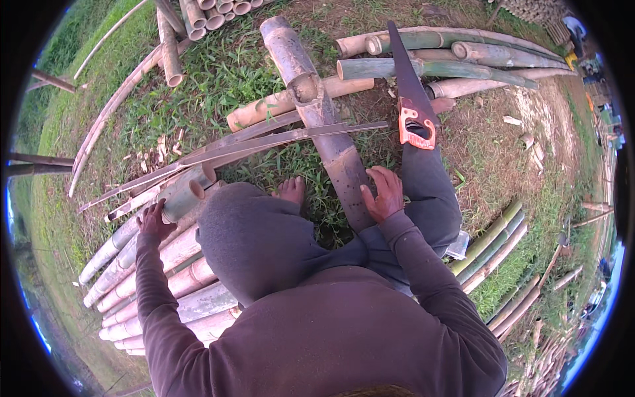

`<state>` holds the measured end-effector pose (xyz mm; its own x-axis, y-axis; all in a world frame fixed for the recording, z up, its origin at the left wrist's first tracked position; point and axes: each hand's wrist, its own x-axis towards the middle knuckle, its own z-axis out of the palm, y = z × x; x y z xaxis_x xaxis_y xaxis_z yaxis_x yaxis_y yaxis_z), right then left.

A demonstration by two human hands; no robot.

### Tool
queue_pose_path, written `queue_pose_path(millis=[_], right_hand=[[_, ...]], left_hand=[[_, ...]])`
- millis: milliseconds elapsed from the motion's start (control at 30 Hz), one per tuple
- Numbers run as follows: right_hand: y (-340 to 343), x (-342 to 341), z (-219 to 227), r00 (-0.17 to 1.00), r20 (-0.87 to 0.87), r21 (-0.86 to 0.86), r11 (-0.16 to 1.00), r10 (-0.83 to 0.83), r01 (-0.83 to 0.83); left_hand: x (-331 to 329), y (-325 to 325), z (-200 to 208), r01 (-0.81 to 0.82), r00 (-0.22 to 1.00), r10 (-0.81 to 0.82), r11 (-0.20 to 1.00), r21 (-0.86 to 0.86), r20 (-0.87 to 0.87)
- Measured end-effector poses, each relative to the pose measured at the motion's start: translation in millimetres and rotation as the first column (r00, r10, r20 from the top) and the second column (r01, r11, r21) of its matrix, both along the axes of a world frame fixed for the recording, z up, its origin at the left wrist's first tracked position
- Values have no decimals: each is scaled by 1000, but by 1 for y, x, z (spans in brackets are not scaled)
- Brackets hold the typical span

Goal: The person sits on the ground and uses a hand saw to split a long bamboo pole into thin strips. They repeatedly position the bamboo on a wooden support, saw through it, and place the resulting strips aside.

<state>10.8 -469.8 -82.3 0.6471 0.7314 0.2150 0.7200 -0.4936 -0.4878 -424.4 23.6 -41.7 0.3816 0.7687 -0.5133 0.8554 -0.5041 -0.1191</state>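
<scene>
At the left, my left hand point(155, 221) curls over a greenish bamboo pole point(180, 200) near its cut end, on top of the stacked poles. A thick, mottled bamboo pole point(339, 157) slopes away from between my legs, with a notch cut into its top farther off. Beside its near part is my right hand point(387, 194), its fingers loosely bent and thumb apart, holding nothing; whether it touches the pole I cannot tell. A handsaw point(415, 99) with an orange handle lies against my right lower leg, blade pointing away. Long split bamboo strips point(264, 142) lie across the mottled pole.
Stacked bamboo poles point(192, 278) fill the left side. More cut poles point(456, 66) lie at the far right, and green ones point(493, 245) near my right thigh. Under the mottled pole, a shorter pole point(271, 108) lies crosswise. Grass and wood chips point(162, 149) cover the ground.
</scene>
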Motion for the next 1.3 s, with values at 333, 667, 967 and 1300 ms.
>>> queue_pose_path(millis=[333, 667, 967, 1300], right_hand=[[-7, 149, -1, 921, 262, -535, 751, -287, 386], [-19, 136, 12, 856, 51, 149, 852, -514, 502], [-89, 145, 27, 287, -25, -149, 287, -958, 946], [-86, 155, -3, 493, -76, -303, 491, -867, 816]], left_hand=[[7, 66, -70, -122, 919, 241, 927, -356, 313], [280, 27, -39, 335, 735, -473, 877, 346, 486], [639, -116, -39, 798, 339, -734, 556, 233, 588], [699, -156, -61, 727, 593, -720, 671, 145, 359]])
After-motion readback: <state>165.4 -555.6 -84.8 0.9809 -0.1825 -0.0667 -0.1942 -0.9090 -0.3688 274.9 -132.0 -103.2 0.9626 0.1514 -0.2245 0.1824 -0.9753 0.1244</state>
